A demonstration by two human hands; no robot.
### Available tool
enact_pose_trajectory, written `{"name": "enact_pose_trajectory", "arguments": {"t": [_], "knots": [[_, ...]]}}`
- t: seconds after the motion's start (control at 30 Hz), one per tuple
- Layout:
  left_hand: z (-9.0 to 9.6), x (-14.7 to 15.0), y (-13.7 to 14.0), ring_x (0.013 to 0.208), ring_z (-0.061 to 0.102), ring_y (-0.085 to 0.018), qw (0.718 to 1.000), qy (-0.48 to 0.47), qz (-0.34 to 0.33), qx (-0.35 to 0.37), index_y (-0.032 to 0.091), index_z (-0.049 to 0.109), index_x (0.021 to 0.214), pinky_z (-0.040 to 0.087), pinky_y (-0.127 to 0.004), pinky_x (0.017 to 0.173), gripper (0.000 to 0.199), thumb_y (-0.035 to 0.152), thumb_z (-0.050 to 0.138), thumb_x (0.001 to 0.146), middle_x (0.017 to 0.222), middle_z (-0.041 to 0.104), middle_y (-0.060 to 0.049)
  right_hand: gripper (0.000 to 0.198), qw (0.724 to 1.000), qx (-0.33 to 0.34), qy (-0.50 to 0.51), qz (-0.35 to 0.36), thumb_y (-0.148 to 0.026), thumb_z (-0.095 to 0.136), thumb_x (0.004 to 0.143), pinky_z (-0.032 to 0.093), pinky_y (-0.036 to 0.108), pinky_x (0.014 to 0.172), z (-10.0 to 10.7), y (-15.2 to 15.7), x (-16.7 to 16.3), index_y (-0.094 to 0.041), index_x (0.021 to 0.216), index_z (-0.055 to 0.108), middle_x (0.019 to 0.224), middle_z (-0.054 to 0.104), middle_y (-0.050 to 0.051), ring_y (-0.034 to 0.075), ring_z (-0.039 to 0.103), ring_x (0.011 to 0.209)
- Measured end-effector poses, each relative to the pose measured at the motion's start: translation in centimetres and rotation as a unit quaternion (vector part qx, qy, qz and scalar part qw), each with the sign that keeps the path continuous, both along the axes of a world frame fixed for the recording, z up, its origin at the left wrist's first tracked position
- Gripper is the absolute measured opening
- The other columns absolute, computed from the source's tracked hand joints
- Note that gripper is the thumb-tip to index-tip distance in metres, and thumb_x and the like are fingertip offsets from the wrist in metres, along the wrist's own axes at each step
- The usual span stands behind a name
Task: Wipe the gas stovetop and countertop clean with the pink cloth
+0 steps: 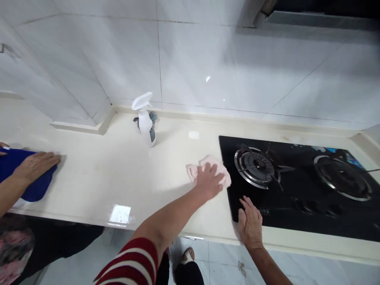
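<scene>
A pale pink cloth lies bunched on the cream countertop, beside the left edge of the black gas cooktop. My left hand presses down on it, fingers curled over its folds. My right hand rests at the cooktop's front left corner, its fingers loosely apart and nothing held in it. A white spray bottle stands upright farther back to the left, in front of a dark crumpled thing that I cannot make out.
At far left, another person's hand lies on a blue cloth on the counter. Two burners with round pan supports rise from the cooktop. A tiled wall runs behind, and a dark hood overhangs at upper right.
</scene>
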State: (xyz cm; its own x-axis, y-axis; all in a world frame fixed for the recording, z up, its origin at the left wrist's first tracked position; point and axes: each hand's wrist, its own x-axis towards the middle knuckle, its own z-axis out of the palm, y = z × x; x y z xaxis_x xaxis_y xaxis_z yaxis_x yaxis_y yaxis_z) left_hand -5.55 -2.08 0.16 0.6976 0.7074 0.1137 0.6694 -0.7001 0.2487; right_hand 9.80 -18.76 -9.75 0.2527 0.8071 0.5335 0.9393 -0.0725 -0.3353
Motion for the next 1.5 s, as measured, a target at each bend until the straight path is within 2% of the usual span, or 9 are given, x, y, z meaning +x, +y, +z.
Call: {"name": "enact_pose_trajectory", "arguments": {"t": [0.2,0.33,0.47,0.77,0.93,1.07,1.17,1.33,1.5], "knots": [[-2.6,-8.9,-13.4,0.142,0.031,-0.036,0.985,-0.019,-0.168,0.04,0.036,0.059,0.136,0.028,-0.056,0.108,0.044,0.053,0.044,0.098,0.156,0.044,-0.003,0.042,0.999,-0.004,-0.041,0.008,-0.037,0.028,0.104,0.033,0.048,0.112,0.1,-0.1,-0.1,-0.015,0.124,0.058,0.138,0.06,0.016,0.028,0.047,0.138],[-3.7,-13.3,-14.8,0.142,0.034,-0.032,0.984,-0.025,-0.172,0.026,0.033,0.06,0.134,0.03,-0.049,0.109,0.045,0.054,0.049,0.097,0.158,0.042,-0.003,0.042,0.996,-0.011,-0.086,-0.003,-0.042,0.034,0.103,0.033,0.049,0.112,0.3,0.0,-0.4,-0.014,0.127,0.055,0.14,0.059,0.017,0.03,0.047,0.138],[-3.4,-13.8,-9.2,0.141,0.036,-0.033,0.997,-0.037,-0.062,0.0,0.037,0.062,0.131,0.031,-0.05,0.11,0.043,0.057,0.052,0.094,0.157,0.044,0.0,0.042,0.994,-0.009,-0.107,-0.005,-0.041,0.035,0.102,0.034,0.049,0.11,0.1,0.1,-0.4,-0.014,0.127,0.054,0.14,0.058,0.017,0.03,0.048,0.137],[0.7,-8.7,9.8,0.139,0.038,-0.033,0.989,-0.029,0.12,0.081,0.028,0.062,0.13,0.026,-0.057,0.11,0.042,0.049,0.05,0.096,0.152,0.047,-0.009,0.041,0.996,-0.018,-0.091,-0.012,-0.042,0.036,0.101,0.034,0.05,0.11,0.4,0.2,-0.5,-0.015,0.126,0.054,0.14,0.058,0.017,0.031,0.047,0.137],[1.5,-10.6,13.9,0.146,0.031,-0.032,0.987,-0.015,0.13,0.098,0.021,0.061,0.131,0.021,-0.051,0.115,0.041,0.04,0.051,0.096,0.151,0.047,-0.012,0.041,0.997,-0.019,-0.078,-0.017,-0.043,0.035,0.101,0.034,0.05,0.11,0.7,0.1,-0.6,-0.016,0.125,0.055,0.139,0.058,0.016,0.032,0.048,0.136],[0.4,-13.3,8.9,0.143,0.035,-0.032,0.986,-0.006,0.135,0.095,0.026,0.061,0.132,0.029,-0.05,0.11,0.042,0.039,0.054,0.093,0.152,0.047,-0.011,0.04,0.997,-0.025,-0.074,-0.021,-0.04,0.037,0.1,0.033,0.05,0.11,0.8,0.1,-0.9,-0.015,0.126,0.055,0.141,0.057,0.017,0.031,0.047,0.138],[-0.9,-14.5,0.8,0.143,0.033,-0.037,0.987,-0.026,0.132,0.085,0.032,0.06,0.135,0.028,-0.057,0.108,0.045,0.044,0.055,0.091,0.155,0.045,-0.01,0.041,0.996,-0.021,-0.08,-0.025,-0.039,0.038,0.099,0.033,0.051,0.11,0.9,0.1,-1.1,-0.014,0.127,0.055,0.141,0.057,0.018,0.032,0.047,0.137],[-2.9,-16.9,-12.5,0.144,0.036,-0.03,0.998,-0.037,0.005,0.05,0.04,0.064,0.127,0.03,-0.05,0.113,0.037,0.05,0.049,0.095,0.154,0.049,0.0,0.04,0.995,-0.014,-0.092,-0.018,-0.038,0.039,0.099,0.035,0.051,0.108,1.2,0.0,-1.3,-0.014,0.127,0.055,0.14,0.057,0.019,0.033,0.049,0.136],[-3.6,-22.9,-13.6,0.142,0.041,-0.03,0.994,-0.048,0.06,0.082,0.037,0.068,0.124,0.032,-0.048,0.112,0.037,0.053,0.056,0.093,0.152,0.053,0.0,0.04,0.996,-0.012,-0.092,-0.012,-0.038,0.039,0.098,0.036,0.052,0.105,1.1,0.0,-1.1,-0.015,0.126,0.055,0.139,0.059,0.019,0.034,0.05,0.134]]}}
